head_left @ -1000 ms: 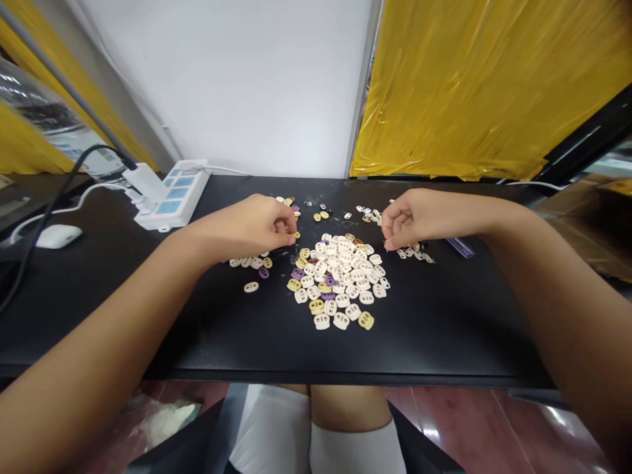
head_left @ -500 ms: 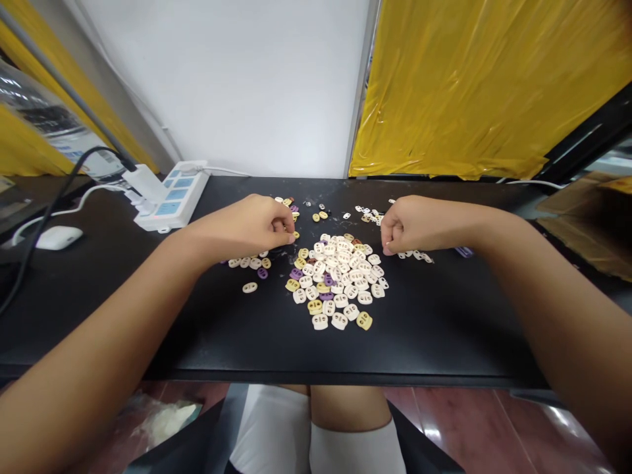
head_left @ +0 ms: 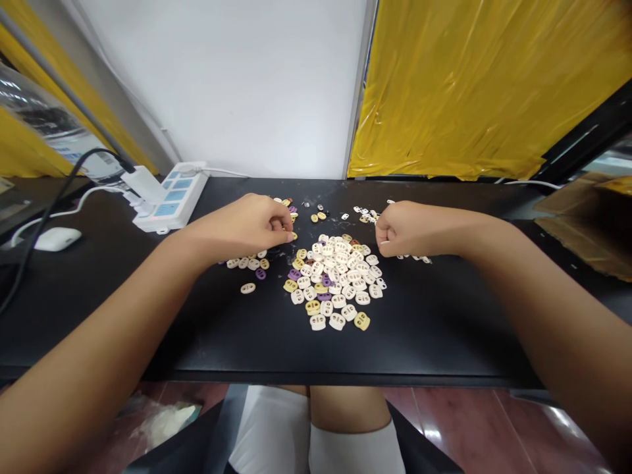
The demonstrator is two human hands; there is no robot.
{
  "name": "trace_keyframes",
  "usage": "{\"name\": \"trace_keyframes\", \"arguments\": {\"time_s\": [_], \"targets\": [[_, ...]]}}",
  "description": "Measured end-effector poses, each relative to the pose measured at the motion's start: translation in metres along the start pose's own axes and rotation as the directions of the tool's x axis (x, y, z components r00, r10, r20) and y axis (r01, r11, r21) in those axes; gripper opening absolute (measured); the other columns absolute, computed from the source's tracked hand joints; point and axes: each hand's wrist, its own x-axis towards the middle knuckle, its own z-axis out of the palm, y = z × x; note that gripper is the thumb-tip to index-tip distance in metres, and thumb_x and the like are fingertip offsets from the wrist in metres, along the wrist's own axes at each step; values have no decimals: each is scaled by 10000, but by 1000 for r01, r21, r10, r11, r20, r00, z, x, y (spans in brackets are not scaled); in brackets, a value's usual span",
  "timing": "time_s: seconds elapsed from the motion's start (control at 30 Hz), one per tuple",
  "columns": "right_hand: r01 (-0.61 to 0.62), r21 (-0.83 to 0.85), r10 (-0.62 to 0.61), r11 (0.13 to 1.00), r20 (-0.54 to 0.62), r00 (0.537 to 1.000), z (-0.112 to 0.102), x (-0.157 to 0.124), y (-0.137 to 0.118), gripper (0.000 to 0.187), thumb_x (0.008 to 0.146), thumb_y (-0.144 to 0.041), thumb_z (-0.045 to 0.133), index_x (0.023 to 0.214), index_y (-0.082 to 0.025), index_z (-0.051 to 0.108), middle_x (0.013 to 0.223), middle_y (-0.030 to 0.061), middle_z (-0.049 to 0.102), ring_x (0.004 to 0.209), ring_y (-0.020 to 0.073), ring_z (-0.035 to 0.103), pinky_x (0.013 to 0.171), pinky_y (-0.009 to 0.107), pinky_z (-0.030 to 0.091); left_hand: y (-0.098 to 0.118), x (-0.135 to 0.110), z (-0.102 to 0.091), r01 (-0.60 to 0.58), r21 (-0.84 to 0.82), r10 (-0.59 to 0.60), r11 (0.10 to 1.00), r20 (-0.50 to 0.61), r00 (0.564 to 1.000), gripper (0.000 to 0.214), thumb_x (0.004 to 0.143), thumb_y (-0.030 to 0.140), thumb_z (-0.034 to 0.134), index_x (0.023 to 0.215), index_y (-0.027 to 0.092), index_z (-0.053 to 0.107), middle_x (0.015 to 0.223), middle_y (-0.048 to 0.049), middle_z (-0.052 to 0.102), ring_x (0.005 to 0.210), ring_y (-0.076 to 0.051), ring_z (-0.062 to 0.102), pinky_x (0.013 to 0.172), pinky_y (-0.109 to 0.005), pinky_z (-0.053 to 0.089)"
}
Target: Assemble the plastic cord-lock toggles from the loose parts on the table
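Note:
A pile of two-hole cord locks (head_left: pixel 340 270), mostly cream with some yellow, purple and brown, lies on the black table (head_left: pixel 222 342). To its upper left is my left hand (head_left: pixel 269 224), fingers curled to a pinch over loose oval pieces (head_left: pixel 251 263). A yellow piece (head_left: pixel 295 236) shows at the thumb tip; what the fingers hold is hidden. On the pile's other side my right hand (head_left: pixel 402 227) is closed, with a thin white edge of a small piece (head_left: pixel 384 243) at its fingertips. Small white parts (head_left: pixel 366 214) lie beside and behind this hand.
A white power strip (head_left: pixel 170 197) with plugs and cables stands at the back left, near a white earbud case (head_left: pixel 58 238) and a clear bottle (head_left: pixel 64 125). A white wall panel (head_left: pixel 232 85) rises behind the table. At the right edge is a cardboard box (head_left: pixel 587 224).
My right hand has turned slightly and its fingers have curled in more. My left hand keeps almost the same pose. The whole view has shifted a little.

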Motion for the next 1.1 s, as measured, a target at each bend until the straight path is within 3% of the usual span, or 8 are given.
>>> {"name": "trace_keyframes", "arguments": {"time_s": [0.23, 0.43, 0.57, 0.67, 0.77, 0.87, 0.97, 1.1], "targets": [[-51, -77, 51, 996, -5, 999, 2, -3, -6, 347, 707, -125, 585, 599, -224, 270, 580, -42, 228, 521, 109, 194, 522, 340, 137, 1, 0, -1, 16, 24, -16, 1000, -2, 1000, 239, 853, 391, 654, 933, 190, 755, 790, -43, 746, 684, -173, 658, 632, -285, 412], [-46, -93, 43, 995, -30, 999, 2, -6, -14, 339, 765, -151, 584, 580, -225, 311, 559, -31, 297, 509, 117, 270, 511, 331, 190, 0, -2, -2, -6, 16, 6, 1000, -20, 1000, 218, 844, 353, 649, 909, 184, 770, 734, -38, 735, 645, -166, 644, 624, -282, 394], [22, 37, -20, 999, -44, 999, 0, -4, -6, 242, 787, -176, 593, 582, -213, 471, 559, 5, 500, 492, 135, 408, 491, 321, 242, 4, -2, 1, -42, 4, 43, 999, -128, 991, 212, 843, 298, 620, 898, 180, 787, 803, -49, 764, 695, -168, 657, 664, -281, 407], [142, 164, -126, 976, -101, 987, 0, -4, -8, 183, 823, -193, 593, 641, -210, 595, 617, 25, 634, 533, 154, 514, 493, 308, 298, 11, 0, 11, -98, -150, 68, 984, -193, 979, 205, 847, 303, 633, 890, 180, 790, 830, -51, 776, 749, -181, 678, 675, -283, 435], [264, 303, -225, 916, -159, 961, 3, -6, -17, 147, 856, -186, 578, 722, -216, 629, 621, 8, 652, 539, 142, 523, 487, 290, 312, 21, 4, 27, -171, -392, 111, 904, -172, 979, 214, 863, 323, 644, 890, 173, 794, 804, -58, 772, 725, -179, 673, 639, -281, 456], [316, 454, -268, 833, -170, 948, 7, -4, -25, 104, 869, -170, 578, 806, -219, 644, 597, -10, 638, 531, 132, 521, 479, 270, 331, 30, 6, 40, -222, -629, 174, 745, -138, 975, 195, 885, 303, 653, 867, 158, 783, 861, -69, 777, 769, -159, 676, 678, -262, 488], [335, 568, -294, 752, -166, 941, 10, -2, -26, 82, 866, -162, 606, 810, -212, 640, 576, -17, 623, 525, 126, 531, 484, 258, 355, 36, 6, 46, -169, -750, 179, 640, -69, 981, 202, 898, 302, 664, 842, 145, 777, 772, -43, 714, 646, -105, 581, 576, -222, 421], [347, 624, -308, 701, -174, 935, 12, 2, -26, 82, 870, -179, 651, 792, -202, 649, 580, -12, 624, 520, 121, 546, 474, 251, 353, 42, 4, 49, -28, -865, 88, 501, 19, 996, 215, 886, 298, 701, 797, 119, 779, 611, 9, 538, 538, -65, 406, 488, -200, 286]]}}
